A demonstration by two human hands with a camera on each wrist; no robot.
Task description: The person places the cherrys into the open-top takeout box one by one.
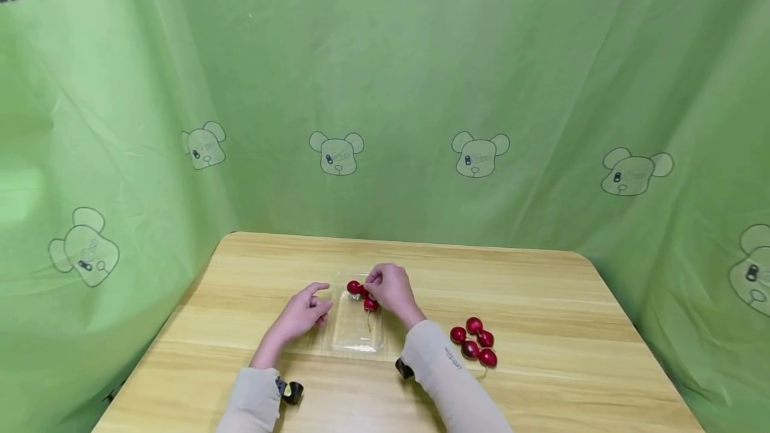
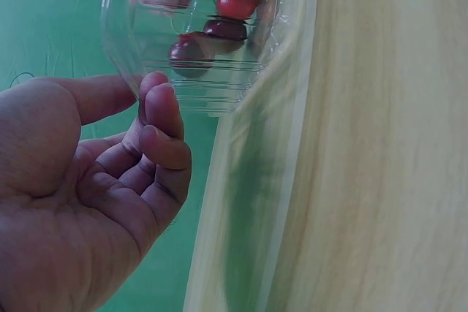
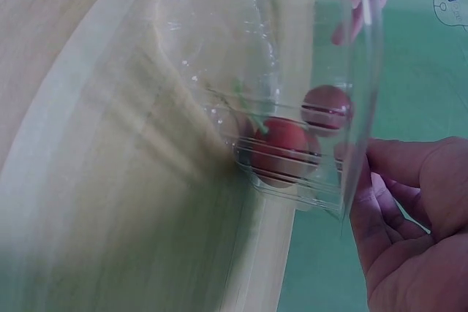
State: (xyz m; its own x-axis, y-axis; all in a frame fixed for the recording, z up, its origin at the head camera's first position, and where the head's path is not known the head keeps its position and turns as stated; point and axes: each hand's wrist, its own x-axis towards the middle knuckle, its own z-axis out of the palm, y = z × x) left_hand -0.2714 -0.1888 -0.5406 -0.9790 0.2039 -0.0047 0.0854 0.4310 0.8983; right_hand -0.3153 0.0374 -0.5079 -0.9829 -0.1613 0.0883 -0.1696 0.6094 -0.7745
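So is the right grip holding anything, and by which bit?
I can't tell: the right grip is at the cherries in the clear tray, but hides whatever it might hold.

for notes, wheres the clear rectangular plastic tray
In the head view, the tray sits on the light wooden table, between the left hand and five round red cherries at right.

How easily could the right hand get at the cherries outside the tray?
Probably yes: these cherries lie uncovered on the table beside the right sleeve, though the right hand would first need to draw back from the tray.
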